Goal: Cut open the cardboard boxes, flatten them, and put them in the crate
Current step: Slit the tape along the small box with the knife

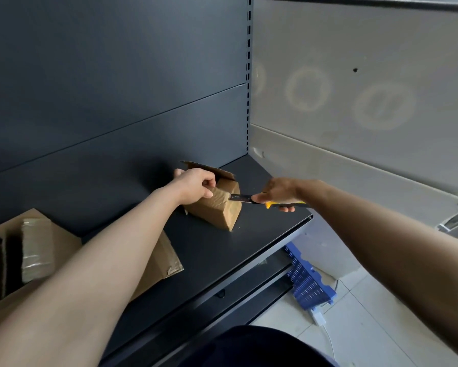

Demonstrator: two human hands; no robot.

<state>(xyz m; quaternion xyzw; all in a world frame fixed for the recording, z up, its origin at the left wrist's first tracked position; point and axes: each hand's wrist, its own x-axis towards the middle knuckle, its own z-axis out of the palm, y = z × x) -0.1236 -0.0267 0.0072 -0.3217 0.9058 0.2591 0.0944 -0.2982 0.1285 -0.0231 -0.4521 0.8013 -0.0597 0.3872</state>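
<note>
The small box (pixel 222 211), near the back right corner of the shelf (pixel 249 250), looks light but stiff. The left hand (pixel 194 185) curls its fingers over the top, and the right hand (pixel 280 193) grips the knife (pixel 238 197).

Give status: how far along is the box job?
Done: opened cardboard lies at the shelf's left end. In hand: left hand holds the small box, right hand's knife is at its taped seam. Left: flattening, then loading the blue crate on the floor.
</note>
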